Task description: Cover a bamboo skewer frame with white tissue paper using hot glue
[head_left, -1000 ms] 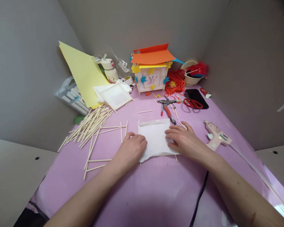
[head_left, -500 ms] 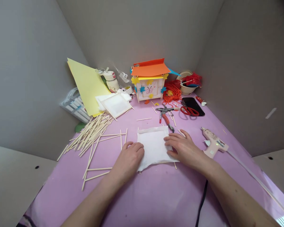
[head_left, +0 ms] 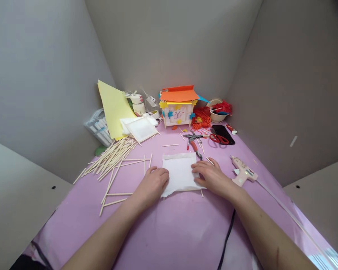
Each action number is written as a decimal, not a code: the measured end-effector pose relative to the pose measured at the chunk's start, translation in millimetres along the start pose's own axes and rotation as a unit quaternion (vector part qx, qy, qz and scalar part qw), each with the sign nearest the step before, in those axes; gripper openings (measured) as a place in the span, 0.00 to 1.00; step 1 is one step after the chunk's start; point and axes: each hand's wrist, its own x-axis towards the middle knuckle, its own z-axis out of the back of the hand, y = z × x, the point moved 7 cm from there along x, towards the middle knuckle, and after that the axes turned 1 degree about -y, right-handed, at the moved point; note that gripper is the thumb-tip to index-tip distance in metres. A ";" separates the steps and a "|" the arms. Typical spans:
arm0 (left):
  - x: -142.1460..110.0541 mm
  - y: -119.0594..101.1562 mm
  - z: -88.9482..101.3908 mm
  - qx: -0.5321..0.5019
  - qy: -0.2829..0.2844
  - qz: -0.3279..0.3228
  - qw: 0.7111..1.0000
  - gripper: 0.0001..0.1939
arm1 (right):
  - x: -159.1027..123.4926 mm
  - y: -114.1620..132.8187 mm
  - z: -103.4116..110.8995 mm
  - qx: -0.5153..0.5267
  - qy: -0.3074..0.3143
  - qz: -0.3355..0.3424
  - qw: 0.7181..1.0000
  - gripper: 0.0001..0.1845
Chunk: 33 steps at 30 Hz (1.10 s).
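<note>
- Mainly the camera view has shifted since the earlier frame; both hands keep almost the same places beside the white sheet [head_left: 178, 173].
- White sheet lies flat on the purple worktop [head_left: 169, 232], over thin wooden sticks whose ends come out at its near edge.
- Its far edge shows a folded band; the near edge is wavy, with the left corner pulled outward.
- Left hand [head_left: 153, 182] lies bent at the left edge; I cannot tell if it pinches.
- Right hand [head_left: 210, 175] is open, its fingers spread upon the right edge.
- Between the forearms, a wide bare stretch of worktop reaches toward the person.
- Narrower room sideways: stick frame [head_left: 119, 194] at left, glue gun [head_left: 243, 170] at right.
- Pliers [head_left: 195, 147] are near the far right corner.
</note>
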 end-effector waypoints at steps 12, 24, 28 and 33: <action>-4.2 0.5 4.6 -0.022 -0.012 -0.003 1.000 0.10 | 1.4 -1.1 -0.4 0.031 0.007 -0.020 0.999 0.12; -6.7 4.9 7.6 -0.040 -0.071 -0.034 0.996 0.11 | -2.3 -10.2 29.3 -0.005 -0.072 -0.053 0.996 0.12; -7.0 5.8 8.5 -0.049 -0.096 -0.051 0.993 0.12 | 13.6 -49.2 46.7 -0.093 -0.062 -0.223 0.969 0.16; -8.3 6.9 9.1 -0.056 -0.085 -0.043 0.994 0.12 | 61.3 -80.4 37.8 -0.129 -0.014 -0.293 0.947 0.15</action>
